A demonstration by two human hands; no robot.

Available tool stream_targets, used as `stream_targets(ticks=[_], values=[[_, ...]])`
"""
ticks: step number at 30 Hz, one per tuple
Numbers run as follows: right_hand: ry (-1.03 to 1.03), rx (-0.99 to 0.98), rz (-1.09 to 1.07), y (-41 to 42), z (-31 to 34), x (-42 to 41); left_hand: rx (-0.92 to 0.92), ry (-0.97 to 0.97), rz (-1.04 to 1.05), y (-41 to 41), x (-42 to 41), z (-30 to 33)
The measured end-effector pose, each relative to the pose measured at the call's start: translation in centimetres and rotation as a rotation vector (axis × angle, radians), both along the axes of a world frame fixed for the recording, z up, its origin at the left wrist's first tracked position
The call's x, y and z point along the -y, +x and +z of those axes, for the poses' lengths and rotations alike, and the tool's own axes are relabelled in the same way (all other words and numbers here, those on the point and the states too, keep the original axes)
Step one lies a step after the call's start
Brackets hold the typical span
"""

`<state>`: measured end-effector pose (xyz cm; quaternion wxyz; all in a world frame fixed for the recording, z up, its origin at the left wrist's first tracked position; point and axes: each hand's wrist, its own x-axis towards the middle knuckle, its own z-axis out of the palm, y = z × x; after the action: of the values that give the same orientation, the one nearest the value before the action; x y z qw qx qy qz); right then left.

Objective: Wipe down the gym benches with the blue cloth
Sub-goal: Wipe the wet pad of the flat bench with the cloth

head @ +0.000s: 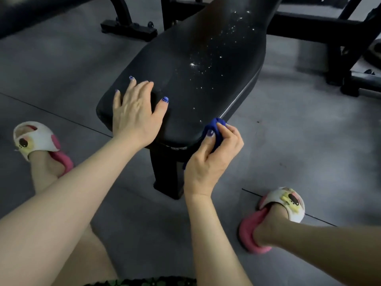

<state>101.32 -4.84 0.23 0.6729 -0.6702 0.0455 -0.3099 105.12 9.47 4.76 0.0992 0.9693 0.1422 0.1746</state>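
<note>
A person looks down at their own bare arms and legs, seated or crouched at the near end of a black padded bench (185,65). Nearest, each foot wears a white and pink slipper, the left slipper (39,139) on the grey floor (288,131) beside the left arm, the right slipper (276,211) by the right arm.

The right hand (210,159) has its fingers and thumb curled round a bunched blue cloth (214,129), holding it against the near right corner of the bench pad, at the edge. The left hand (136,114) lies flat on the near left part of the pad, fingers spread and straight, palm down. The nails are painted blue.

Below the pad, a black leg (167,176) of the bench stands on the floor between the arms.

Farther along the pad, small white specks or droplets (214,50) glint across its right half, up toward the narrow far end.

Beyond the bench stand black metal frames (127,23) of other gym gear, blurred and dim.
</note>
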Motion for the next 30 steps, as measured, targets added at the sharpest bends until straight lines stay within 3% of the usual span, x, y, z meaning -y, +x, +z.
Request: stream_targets(ticks=[5,10,13,16,19,22,26,30], values=[[-0.238,0.139,0.171,-3.2,-1.0,0.3,-0.01,0.023,-0.005,-0.1,-0.1,0.1],[-0.518,0.126,0.253,2.1,2.3,2.9,-0.011,0.034,-0.011,-0.4,0.0,0.3],[-0.887,0.285,0.474,2.5,3.9,3.1,-0.039,0.037,-0.035,-0.6,0.2,0.7],[-1.047,0.425,0.785,4.1,4.8,5.5,-0.109,0.061,-0.058,-0.5,0.3,1.0],[-1.152,0.392,0.962,7.7,6.4,8.0,-0.119,0.108,-0.14,-0.5,0.4,1.4],[-0.974,0.238,0.744,8.8,5.3,8.1,-0.088,0.123,-0.205,-0.5,0.4,1.3],[-0.428,0.078,0.305,3.5,1.3,4.3,-0.047,0.087,-0.165,-0.3,0.2,0.8],[-0.042,-0.092,0.176,-1.9,-0.3,0.6,-0.011,0.068,-0.163,-0.2,0.1,0.5]])
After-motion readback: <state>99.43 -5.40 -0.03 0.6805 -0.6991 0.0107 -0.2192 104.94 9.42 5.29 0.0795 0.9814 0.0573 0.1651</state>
